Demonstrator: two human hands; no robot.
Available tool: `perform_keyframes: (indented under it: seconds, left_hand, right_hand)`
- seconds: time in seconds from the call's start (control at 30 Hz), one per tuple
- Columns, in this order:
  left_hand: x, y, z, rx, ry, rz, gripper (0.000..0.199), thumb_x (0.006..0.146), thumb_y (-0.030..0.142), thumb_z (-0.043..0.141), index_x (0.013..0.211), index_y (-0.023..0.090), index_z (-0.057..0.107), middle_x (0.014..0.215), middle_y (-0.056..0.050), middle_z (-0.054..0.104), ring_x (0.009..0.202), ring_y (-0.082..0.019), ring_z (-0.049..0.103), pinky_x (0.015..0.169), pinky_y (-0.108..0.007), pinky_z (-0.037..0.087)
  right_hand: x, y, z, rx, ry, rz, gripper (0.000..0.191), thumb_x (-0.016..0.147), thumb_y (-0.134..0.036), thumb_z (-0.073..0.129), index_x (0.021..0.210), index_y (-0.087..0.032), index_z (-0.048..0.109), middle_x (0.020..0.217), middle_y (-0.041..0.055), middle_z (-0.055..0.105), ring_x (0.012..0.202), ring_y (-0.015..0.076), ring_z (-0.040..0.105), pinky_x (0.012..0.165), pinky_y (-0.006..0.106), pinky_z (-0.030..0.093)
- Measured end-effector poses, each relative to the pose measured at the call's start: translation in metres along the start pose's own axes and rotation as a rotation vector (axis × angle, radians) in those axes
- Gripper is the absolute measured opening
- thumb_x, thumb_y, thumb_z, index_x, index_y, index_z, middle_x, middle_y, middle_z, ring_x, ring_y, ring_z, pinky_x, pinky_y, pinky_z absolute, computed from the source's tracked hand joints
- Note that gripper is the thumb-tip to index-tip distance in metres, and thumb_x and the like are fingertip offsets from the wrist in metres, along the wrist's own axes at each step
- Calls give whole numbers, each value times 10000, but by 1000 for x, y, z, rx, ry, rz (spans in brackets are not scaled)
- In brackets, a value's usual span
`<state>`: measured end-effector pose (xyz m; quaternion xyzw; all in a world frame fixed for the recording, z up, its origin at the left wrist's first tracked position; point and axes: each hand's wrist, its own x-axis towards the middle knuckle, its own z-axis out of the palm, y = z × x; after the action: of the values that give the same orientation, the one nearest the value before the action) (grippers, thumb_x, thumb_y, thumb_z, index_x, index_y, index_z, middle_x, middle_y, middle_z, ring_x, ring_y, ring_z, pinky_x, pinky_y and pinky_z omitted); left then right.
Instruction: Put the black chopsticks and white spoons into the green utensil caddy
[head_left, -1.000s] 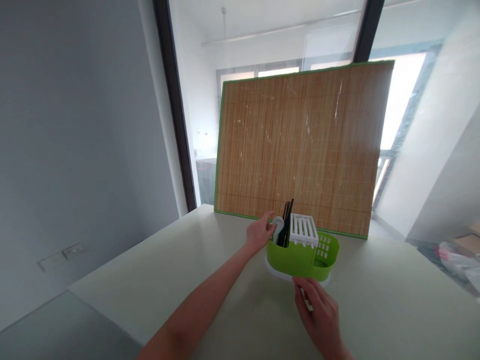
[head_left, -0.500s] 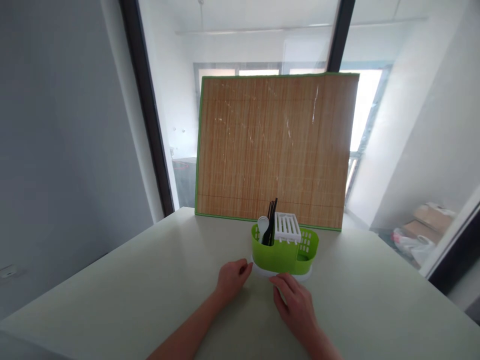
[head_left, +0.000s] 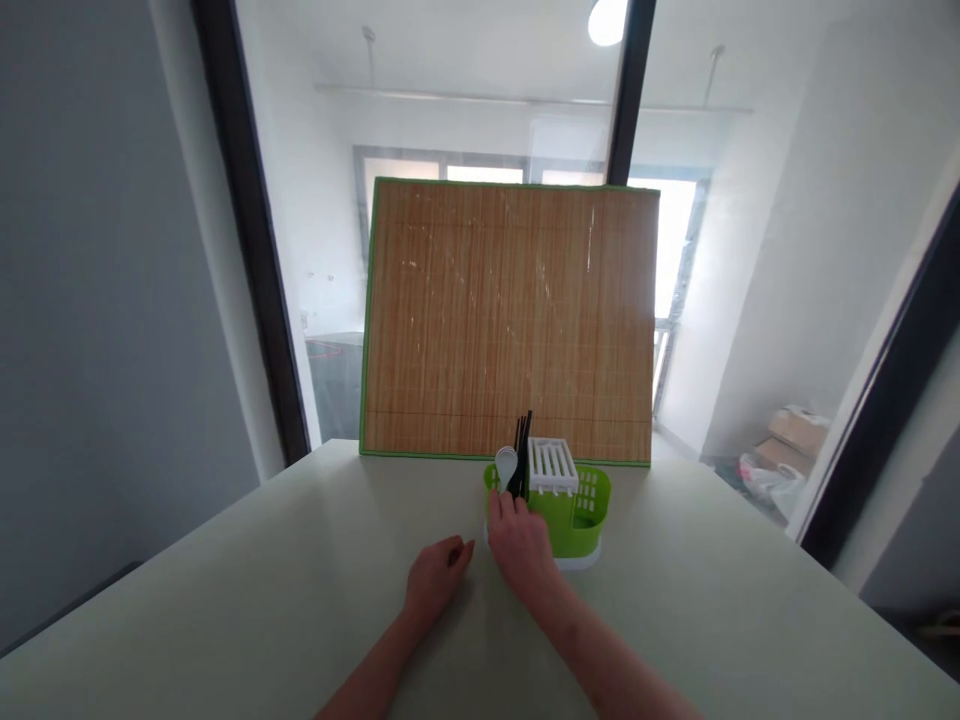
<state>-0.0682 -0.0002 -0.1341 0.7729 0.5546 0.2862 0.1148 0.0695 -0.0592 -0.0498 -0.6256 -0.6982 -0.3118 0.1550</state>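
Standing upright, green caddy (head_left: pixel 564 522), white base (head_left: pixel 579 563)

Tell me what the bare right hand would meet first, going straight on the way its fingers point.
Probably the white, round-bowled spoon standing in the green, oblong plastic caddy; depth is unclear, so the right hand might touch the caddy's rim first.

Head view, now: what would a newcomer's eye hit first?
The big green-edged bamboo mat, standing upright along the far edge of the pale table. Next, the bright green utensil caddy in front of it, with black chopsticks sticking up. Then the right hand at the caddy's left end.
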Motion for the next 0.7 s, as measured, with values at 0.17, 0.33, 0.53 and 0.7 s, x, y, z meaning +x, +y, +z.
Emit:
perform_keyframes:
  seconds: [0.17, 0.33, 0.53, 0.7]
  left_hand:
    - [0, -1, 1, 8, -21, 15, 437, 841, 506, 324, 579, 182, 455, 554, 17, 487, 529, -107, 403, 519, -234, 198]
    - [0, -1, 0, 24, -29, 23, 450, 846, 512, 300, 587, 180, 460, 561, 14, 483, 537, -109, 411, 526, -235, 205]
    - [0, 3, -3, 24, -49, 27, 441, 844, 498, 301, 588, 179, 467, 559, 14, 477, 533, -111, 410, 532, -234, 226]
    - [0, 3, -2, 20, -33, 22, 433, 840, 492, 316, 588, 179, 478, 567, 15, 478, 542, -112, 419, 537, -232, 236]
  right_hand:
    - [-4, 15, 2, -36, -8, 35, 193, 833, -67, 444, 984, -141, 540, 821, 69, 563, 703, 187, 540, 541, 287, 435]
    - [-13, 56, 7, -73, -38, 59, 188, 843, -74, 453, 985, -159, 543, 831, 63, 569, 715, 181, 545, 531, 265, 416]
    - [-26, 133, 19, -125, -78, 113, 181, 853, -95, 474, 1002, -159, 553, 867, 71, 580, 764, 192, 555, 515, 255, 389]
    - [-35, 198, 24, -156, -125, 181, 139, 882, -139, 456, 946, -139, 580, 853, 75, 581, 769, 184, 561, 503, 237, 342]
